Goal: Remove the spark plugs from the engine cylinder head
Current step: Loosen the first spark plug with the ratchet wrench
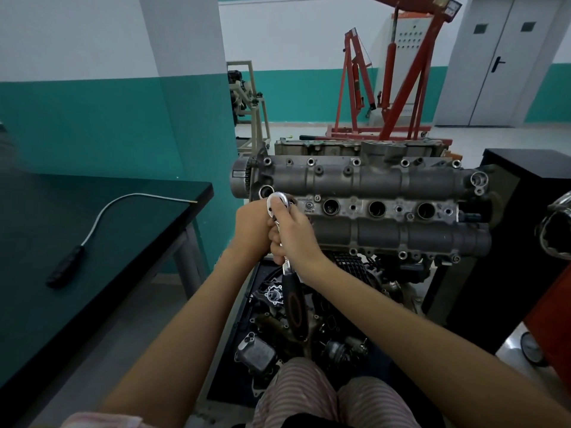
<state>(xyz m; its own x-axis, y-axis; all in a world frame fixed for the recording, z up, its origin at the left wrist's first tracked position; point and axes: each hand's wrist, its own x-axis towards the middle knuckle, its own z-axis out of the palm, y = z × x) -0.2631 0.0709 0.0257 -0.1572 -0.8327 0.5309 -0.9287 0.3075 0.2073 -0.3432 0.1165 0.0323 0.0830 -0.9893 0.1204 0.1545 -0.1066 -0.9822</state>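
Leftmost plug well of the grey cast-metal cylinder head [364, 193] — covered by the chrome ratchet wrench with black handle [290, 279] and both hands; its contents cannot be told. Shaft of the wrench is hidden under the left hand [255, 230] and right hand [296, 233]. Dark green worktop [61, 273] is cut off at the left edge. Shiny chrome ring-shaped object [556, 230] at the right edge — cropped, unidentifiable.

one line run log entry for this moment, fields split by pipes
step: ratchet on leftmost plug well | left hand: grips shaft | right hand: grips shaft, thumb on head | cylinder head: three other wells open | pickup tool: on table
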